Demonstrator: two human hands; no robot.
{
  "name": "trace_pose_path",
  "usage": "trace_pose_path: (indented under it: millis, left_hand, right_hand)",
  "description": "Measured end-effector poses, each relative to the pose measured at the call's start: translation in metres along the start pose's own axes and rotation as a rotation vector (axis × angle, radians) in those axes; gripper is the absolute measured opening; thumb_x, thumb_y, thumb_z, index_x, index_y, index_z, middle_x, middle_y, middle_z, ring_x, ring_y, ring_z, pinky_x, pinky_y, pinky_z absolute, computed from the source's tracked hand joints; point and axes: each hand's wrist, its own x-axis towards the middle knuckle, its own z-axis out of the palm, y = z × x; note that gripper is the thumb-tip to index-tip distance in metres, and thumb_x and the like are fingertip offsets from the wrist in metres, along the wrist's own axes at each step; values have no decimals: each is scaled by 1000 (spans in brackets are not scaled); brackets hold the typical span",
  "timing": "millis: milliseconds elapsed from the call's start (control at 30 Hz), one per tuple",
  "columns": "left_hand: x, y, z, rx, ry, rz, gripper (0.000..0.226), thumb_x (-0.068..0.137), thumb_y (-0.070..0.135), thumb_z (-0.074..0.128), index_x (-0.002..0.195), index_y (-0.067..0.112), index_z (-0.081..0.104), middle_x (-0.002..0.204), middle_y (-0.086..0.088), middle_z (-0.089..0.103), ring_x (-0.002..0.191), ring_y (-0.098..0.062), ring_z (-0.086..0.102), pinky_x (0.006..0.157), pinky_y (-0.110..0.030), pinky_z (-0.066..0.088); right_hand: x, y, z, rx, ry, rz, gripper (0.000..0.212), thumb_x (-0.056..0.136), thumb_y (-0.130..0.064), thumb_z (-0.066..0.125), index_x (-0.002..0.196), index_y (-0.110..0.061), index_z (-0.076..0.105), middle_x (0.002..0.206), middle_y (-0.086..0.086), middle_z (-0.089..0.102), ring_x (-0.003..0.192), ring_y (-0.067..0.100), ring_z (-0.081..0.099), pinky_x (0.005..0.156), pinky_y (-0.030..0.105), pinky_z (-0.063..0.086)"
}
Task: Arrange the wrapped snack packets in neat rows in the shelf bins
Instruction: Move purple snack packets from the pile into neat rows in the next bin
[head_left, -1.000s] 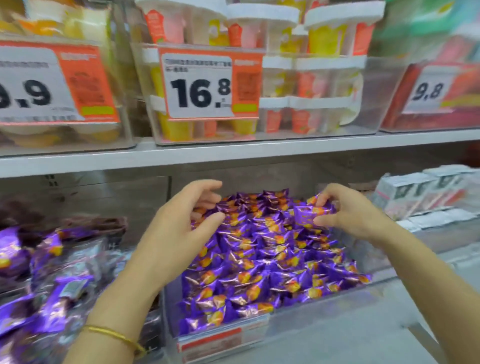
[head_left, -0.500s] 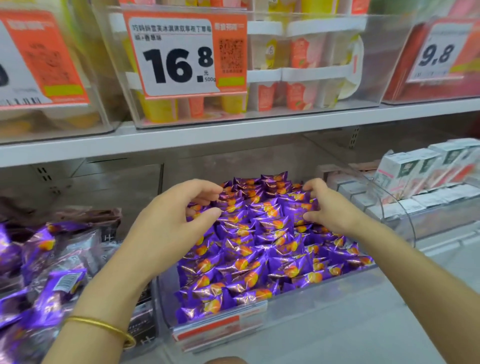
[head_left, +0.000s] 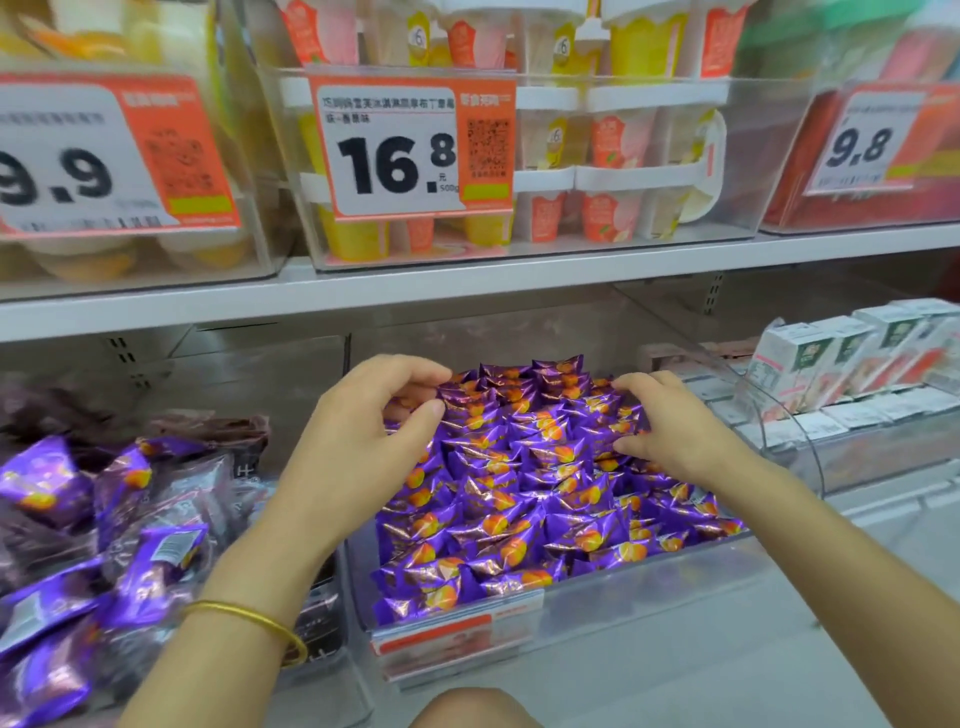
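Hands had sunk onto the packets (head_left: 519, 493); left hand (head_left: 358, 441) and right hand (head_left: 675, 436) curled fingers (head_left: 410, 371) round back rows, straightening them.

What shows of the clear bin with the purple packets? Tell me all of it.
The bin is clear plastic, with a low front wall bearing an orange-and-white label. It sits on the lower shelf, filled with purple packets in rough rows. The left hand and right hand hold packets at its rear.
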Motion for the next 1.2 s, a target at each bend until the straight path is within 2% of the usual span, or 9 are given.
trace_pose_path:
  millis: [100,267,400,533,633,733,900,967,1200]
  left_hand:
    - [-9,-4,-11,-12,159,52,27,83,11,53,98,32,60,100,7,60,93,-2,58,83,-14,44]
    - [-44,-26,-74,103,280,1,35,83,1,50,98,32,57,104,4,58,94,0,57,80,-8,40]
    - [-85,-45,-129,215,395,-80,36,86,0,51,97,32,60,101,5,61,93,-4,59,82,-18,47]
    - [-111,-53,-159,306,393,-143,31,85,0,53,95,27,64,99,8,63,92,-10,60,81,-21,47]
    - [-118,-57,-167,433,309,-86,23,79,10,53,94,19,67,99,10,63,97,-8,57,86,-24,43]
    - [-119,-62,-175,553,169,-70,23,78,28,54,95,21,69,101,10,63,102,-9,55,94,-29,36]
    - [-121,-57,-174,846,-320,-229,69,60,77,33,114,42,59,117,22,49,109,-10,40,95,-34,35]
    - [-119,-54,-171,958,-410,-297,83,53,81,26,124,45,48,124,25,42,112,-9,31,96,-31,30]
    - [-102,-51,-166,1033,-599,-417,83,67,71,60,138,41,30,132,12,39,122,-16,31,99,-37,25]
  right_hand:
    - [-10,-19,-5,27,116,-77,56,80,-16,71,132,-13,48,124,13,49,106,26,54,94,33,42]
    - [-44,-122,-10,287,239,-452,42,81,-6,67,120,-15,58,112,-3,50,103,15,55,91,31,45]
    - [-68,-217,5,500,123,-710,37,80,-1,64,112,-19,62,104,-6,53,91,5,55,83,17,42]
    - [-69,-276,36,514,-93,-735,33,84,-2,58,111,-20,62,102,-4,52,94,14,57,79,15,39]
    - [-62,-291,60,329,-187,-711,34,87,-14,60,120,-21,57,114,4,52,106,22,54,91,33,43]
    - [-57,-302,77,151,-287,-718,43,84,-23,64,126,-22,52,120,6,50,110,25,52,91,37,44]
    - [-61,-313,90,-67,-351,-753,35,80,-44,64,108,-26,54,109,-1,55,108,25,45,80,36,42]
    - [-60,-314,91,-81,-314,-714,32,79,-40,65,106,-25,55,107,-1,57,107,24,46,74,33,39]
    - [-57,-310,91,91,-148,-543,21,81,-13,58,101,-10,54,102,9,57,94,30,55,73,33,44]
